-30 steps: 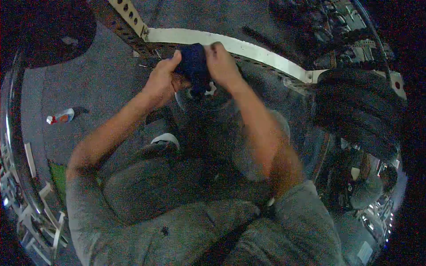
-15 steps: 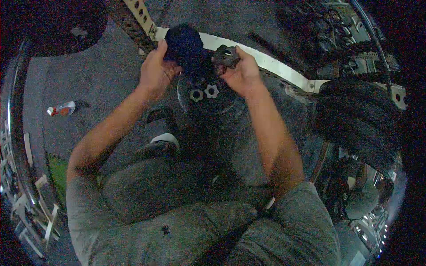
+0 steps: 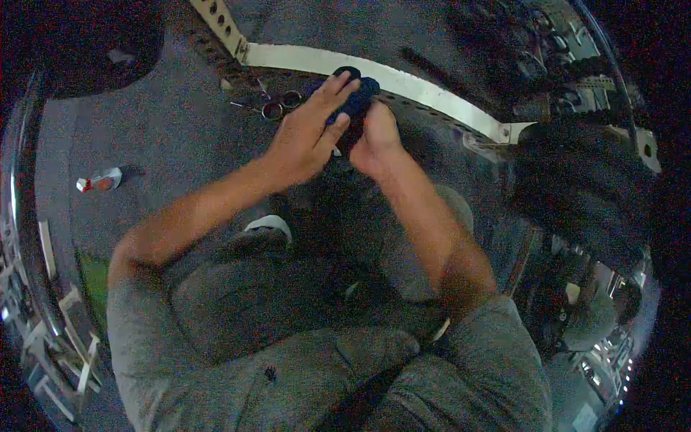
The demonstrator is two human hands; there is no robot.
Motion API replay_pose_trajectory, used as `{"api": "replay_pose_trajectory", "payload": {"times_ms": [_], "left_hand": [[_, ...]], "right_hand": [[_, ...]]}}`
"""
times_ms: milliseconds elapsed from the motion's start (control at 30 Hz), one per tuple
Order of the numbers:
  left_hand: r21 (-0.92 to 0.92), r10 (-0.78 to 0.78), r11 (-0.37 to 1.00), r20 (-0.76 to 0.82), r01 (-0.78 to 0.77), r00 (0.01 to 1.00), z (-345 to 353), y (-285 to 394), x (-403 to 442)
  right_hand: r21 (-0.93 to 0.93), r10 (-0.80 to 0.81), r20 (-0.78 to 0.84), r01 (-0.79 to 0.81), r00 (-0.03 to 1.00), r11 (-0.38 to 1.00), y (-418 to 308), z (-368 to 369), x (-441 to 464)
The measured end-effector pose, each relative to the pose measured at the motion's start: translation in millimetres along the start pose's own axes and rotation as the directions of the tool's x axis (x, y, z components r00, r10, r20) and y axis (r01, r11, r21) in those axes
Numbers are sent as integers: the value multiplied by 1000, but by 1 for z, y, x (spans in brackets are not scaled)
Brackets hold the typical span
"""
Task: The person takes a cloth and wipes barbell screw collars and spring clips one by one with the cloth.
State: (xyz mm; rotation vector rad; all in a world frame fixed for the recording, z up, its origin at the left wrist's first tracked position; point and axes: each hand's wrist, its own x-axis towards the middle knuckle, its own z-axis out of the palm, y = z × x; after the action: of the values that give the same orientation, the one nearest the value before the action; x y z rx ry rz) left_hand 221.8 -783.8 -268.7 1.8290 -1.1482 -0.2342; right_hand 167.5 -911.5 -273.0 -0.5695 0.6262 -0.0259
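The dark blue cloth (image 3: 360,97) is bunched between the two hands, just on the wearer's side of the white perforated metal bar (image 3: 374,68). The left hand (image 3: 306,137) lies over it, fingers stretched out across the cloth rather than clenched. The right hand (image 3: 378,140) is against its lower right side, fingers curled in — whatever they close on is hidden. Scissors (image 3: 277,108) lie left of the cloth; a bottle (image 3: 101,180) rests farther left on the grey floor (image 3: 165,137).
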Motion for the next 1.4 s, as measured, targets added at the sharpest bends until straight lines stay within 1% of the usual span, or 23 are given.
{"api": "replay_pose_trajectory", "payload": {"times_ms": [100, 167, 300, 400, 500, 533, 600, 667, 733, 767, 800, 867, 900, 933, 967, 1000, 1033, 1067, 1133, 1167, 1200, 1333, 1400], "left_hand": [[127, 84, 988, 64, -91, 994, 2, 15, -2], [230, 138, 960, 105, -159, 985, 4, 21, 1], [88, 170, 977, 223, -194, 960, -20, 7, 9], [102, 9, 995, -141, 6, 990, -13, 3, 13], [-319, -254, 929, -182, 187, 950, -6, -10, 6], [-410, -328, 886, -223, 217, 918, -2, -21, 4], [-843, -686, 417, -47, 339, 726, -15, -19, 10], [-951, -795, 24, 169, 308, 583, -38, -1, 13], [-970, -700, 61, 125, 234, 703, -38, -30, 7], [-980, -670, 42, 117, 195, 733, -40, -30, 7], [-987, -639, 20, 111, 160, 761, -42, -30, 7], [-980, -652, -28, 168, 197, 740, -43, -29, 9], [-971, -659, -36, 202, 238, 725, -44, -21, 11], [-960, -664, -44, 235, 277, 710, -44, -12, 13], [-952, -794, 17, 173, 305, 583, -43, 10, 16], [-867, -801, 257, 55, 426, 596, -39, 10, 19], [-711, -781, 470, -59, 522, 622, -35, 7, 18], [-648, -729, 585, -156, 488, 666, -25, 3, 17], [-471, -596, 778, -344, 415, 726, -5, -4, 15], [-233, -369, 927, -432, 293, 823, -4, -9, 13], [26, -114, 990, -450, 141, 886, -5, -14, 13], [137, -128, 978, -188, 155, 974, -6, -21, 2], [160, -130, 976, -133, 150, 983, 7, -2, -5]], "right_hand": [[30, 129, 4, -129, 992, 991, -10, 0, -1], [-50, 67, -121, -73, 990, 996, -15, 0, -11], [8, 29, 24, -29, 999, 1000, -15, -2, -6], [-175, -82, 69, 93, 994, 980, -12, 15, -6], [-623, -320, 83, 300, 944, 723, 3, 19, -5], [-712, -346, 134, 333, 929, 618, 3, 26, -13], [-752, -257, 340, 425, 905, 504, 0, 26, -13], [-788, -177, 431, 465, 885, 404, -9, 27, -16], [-841, -136, 419, 440, 898, 315, -27, 29, -21], [-798, -357, 319, 452, 878, 398, -34, 27, -19], [-790, -556, 290, 523, 779, 320, -41, 18, -8], [-695, -664, 68, 513, 745, 504, -47, -3, 21], [-558, -525, 17, 444, 851, 701, -44, -7, 31], [-557, -447, 26, 385, 894, 736, -40, -16, 34], [-559, -366, 36, 322, 930, 764, -30, -10, 27], [-561, -279, 47, 257, 959, 787, -19, -3, 21], [-313, -213, 114, 239, 970, 919, -4, 7, 17], [-46, -162, 194, 174, 967, 984, 11, 15, 14], [-36, -102, 69, 105, 992, 994, 21, 14, 4], [49, -41, 61, 38, 997, 998, 21, 15, 0], [137, 19, 56, -26, 998, 990, 17, 20, -7], [135, 61, 23, -64, 998, 989, 17, 21, -9], [-30, -96, -98, 93, 991, 995, 24, 2, 8]]}}
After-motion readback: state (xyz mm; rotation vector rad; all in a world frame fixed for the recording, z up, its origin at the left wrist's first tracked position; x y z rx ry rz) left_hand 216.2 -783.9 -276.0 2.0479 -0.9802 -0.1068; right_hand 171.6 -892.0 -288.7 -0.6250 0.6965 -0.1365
